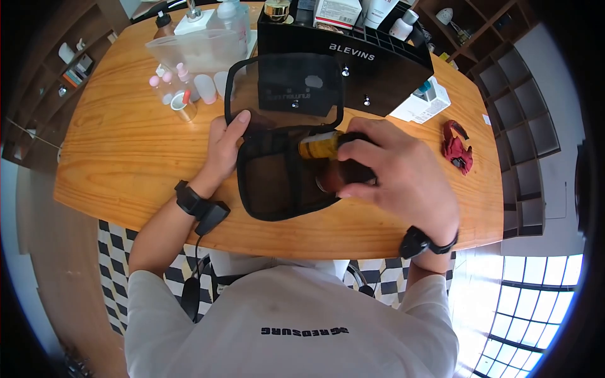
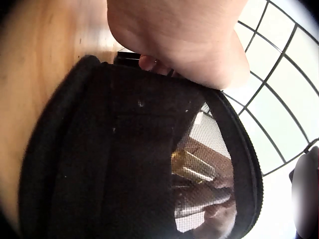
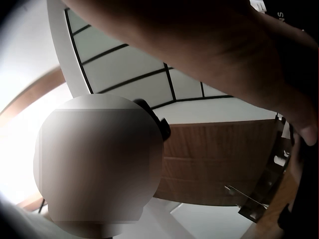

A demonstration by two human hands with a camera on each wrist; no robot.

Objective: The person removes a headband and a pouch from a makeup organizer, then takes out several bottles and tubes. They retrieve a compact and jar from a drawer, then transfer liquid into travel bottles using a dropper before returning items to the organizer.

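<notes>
A black zip case with mesh panels (image 1: 268, 179) lies unfolded on the table, its lid (image 1: 287, 94) tipped back. My left hand (image 1: 222, 150) grips the case's left side near the hinge, thumb over the lid's edge. Above the right part of the case, my right hand (image 1: 404, 160) holds an amber-yellow bottle (image 1: 319, 146) with a pale label and a dark brown bottle (image 1: 330, 177), both lying sideways. In the left wrist view, the yellow bottle (image 2: 197, 168) shows through the mesh, with right-hand fingers beside it. The right wrist view hides both bottles.
Behind the case stands a black organizer (image 1: 353, 72) with cosmetics on top. Pink-topped small bottles (image 1: 167, 85), a metallic cup (image 1: 183, 110) and a translucent bin (image 1: 195, 51) are at back left. A white box (image 1: 428, 106) and a dark red bundle (image 1: 456, 148) lie right.
</notes>
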